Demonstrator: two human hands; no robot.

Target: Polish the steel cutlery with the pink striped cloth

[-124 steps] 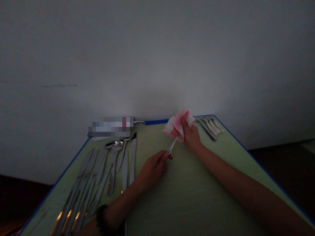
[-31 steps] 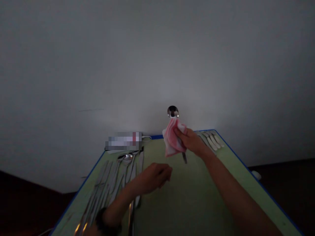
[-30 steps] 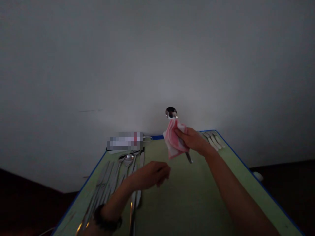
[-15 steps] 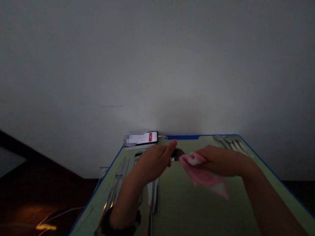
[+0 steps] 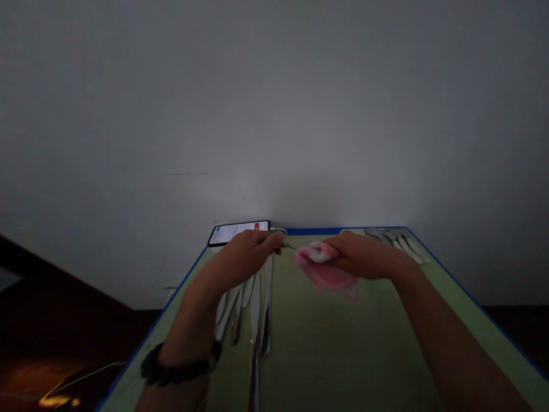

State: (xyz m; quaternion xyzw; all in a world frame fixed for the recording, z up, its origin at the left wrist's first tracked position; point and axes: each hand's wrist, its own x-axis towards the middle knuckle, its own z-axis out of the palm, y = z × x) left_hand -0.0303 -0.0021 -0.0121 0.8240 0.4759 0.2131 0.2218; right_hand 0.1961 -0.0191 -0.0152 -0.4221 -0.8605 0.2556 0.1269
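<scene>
My left hand (image 5: 257, 252) is closed on one end of a metal spoon, whose thin grey part (image 5: 289, 246) shows between my two hands. A pink and white cloth (image 5: 328, 269) is pinched in my right hand (image 5: 355, 254) and wraps the other end of the spoon, hiding it. The cloth's loose corner hangs down over the table. Below my left hand, several knives and other cutlery pieces (image 5: 254, 309) lie lengthwise on the table. Blur hides the fingertips in part.
A lit phone (image 5: 235, 230) with a white cable stands at the table's back left, near the wall (image 5: 274, 114). Several forks or spoons (image 5: 397, 240) lie at the back right. The pale green table (image 5: 343, 355) has a blue edge.
Both hands have shifted left and slightly up in view, with the spoon and cloth. The spoon's rounded, dark part showed between the hands before; now only a thin part shows.
</scene>
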